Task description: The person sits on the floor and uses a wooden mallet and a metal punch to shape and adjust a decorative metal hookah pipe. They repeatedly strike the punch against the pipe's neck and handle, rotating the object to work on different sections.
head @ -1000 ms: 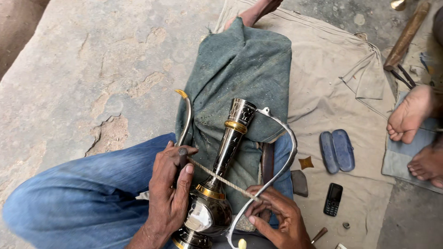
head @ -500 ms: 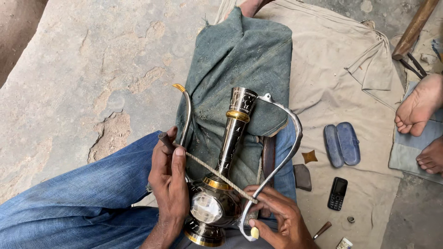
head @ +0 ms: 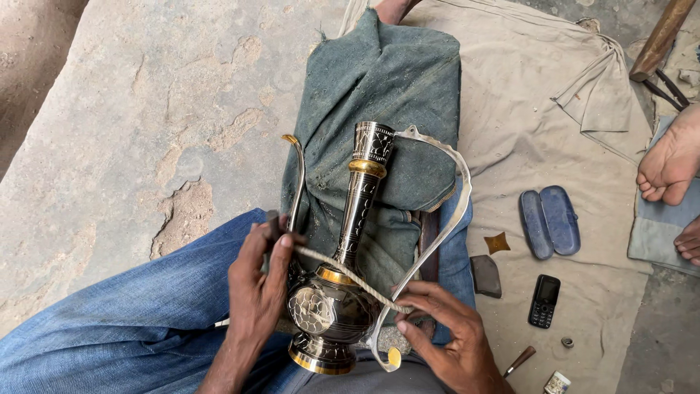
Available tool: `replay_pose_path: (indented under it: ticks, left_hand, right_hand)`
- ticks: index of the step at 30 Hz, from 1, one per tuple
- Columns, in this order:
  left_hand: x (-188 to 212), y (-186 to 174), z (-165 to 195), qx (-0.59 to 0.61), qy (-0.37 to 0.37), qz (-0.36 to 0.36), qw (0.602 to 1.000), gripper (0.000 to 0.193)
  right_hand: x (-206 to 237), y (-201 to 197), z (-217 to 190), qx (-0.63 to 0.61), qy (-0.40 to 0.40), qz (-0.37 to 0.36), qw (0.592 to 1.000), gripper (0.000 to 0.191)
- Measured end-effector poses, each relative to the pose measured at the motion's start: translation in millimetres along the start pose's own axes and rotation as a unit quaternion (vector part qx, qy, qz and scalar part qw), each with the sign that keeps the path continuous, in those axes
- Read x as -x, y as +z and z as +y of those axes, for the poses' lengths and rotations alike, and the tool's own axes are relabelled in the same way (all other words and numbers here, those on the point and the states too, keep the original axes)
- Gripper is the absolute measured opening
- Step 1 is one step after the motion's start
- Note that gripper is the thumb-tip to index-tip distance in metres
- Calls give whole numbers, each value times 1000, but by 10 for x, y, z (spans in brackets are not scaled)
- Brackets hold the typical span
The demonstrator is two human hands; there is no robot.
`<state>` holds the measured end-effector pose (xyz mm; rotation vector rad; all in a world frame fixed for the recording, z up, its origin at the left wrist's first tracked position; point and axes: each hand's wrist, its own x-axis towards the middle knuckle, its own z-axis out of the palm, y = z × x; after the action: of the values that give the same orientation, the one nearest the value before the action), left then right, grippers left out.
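I have the ewer (head: 343,292) lying across my lap on the green cloth (head: 386,87), neck pointing to 12 o'clock, curved handle (head: 445,226) at 3 and thin spout (head: 297,175) at 9. My left hand (head: 259,292) is closed around a small dark tool (head: 273,222) beside the spout, and my right hand (head: 445,335) pinches the cord (head: 350,276) drawn across the ewer's shoulder, by the handle's foot. At 3 o'clock a phone (head: 545,300) and blue case (head: 550,221) lie on the tan sheet (head: 539,109).
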<state>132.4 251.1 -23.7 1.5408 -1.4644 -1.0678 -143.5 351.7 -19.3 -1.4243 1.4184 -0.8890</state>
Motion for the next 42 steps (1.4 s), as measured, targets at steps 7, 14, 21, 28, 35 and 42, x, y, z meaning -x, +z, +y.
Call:
replay_pose_path:
  ticks: [7, 14, 21, 28, 35, 42]
  left_hand:
    - [239, 18, -132, 0, 39, 69, 997, 18]
    - [99, -99, 97, -129, 133, 97, 978, 14]
    - [-67, -94, 516, -148, 133, 115, 973, 20]
    - [-589, 60, 941, 149, -82, -61, 984, 30]
    - [-1043, 378, 1382, -86, 231, -252, 936, 18]
    - [-1190, 484, 1622, -206, 104, -259, 938, 35]
  right_hand:
    - [88, -10, 28, -30, -128, -71, 989, 26]
    - [58, -68, 95, -104, 103, 137, 980, 40]
    - [-53, -254, 428, -3, 42, 135, 990, 57]
    - [-55, -11, 470, 68, 101, 65, 990, 112]
    - [-184, -155, 485, 111, 137, -41, 983, 125]
    - [-217, -197, 589, 166, 82, -23, 982, 114]
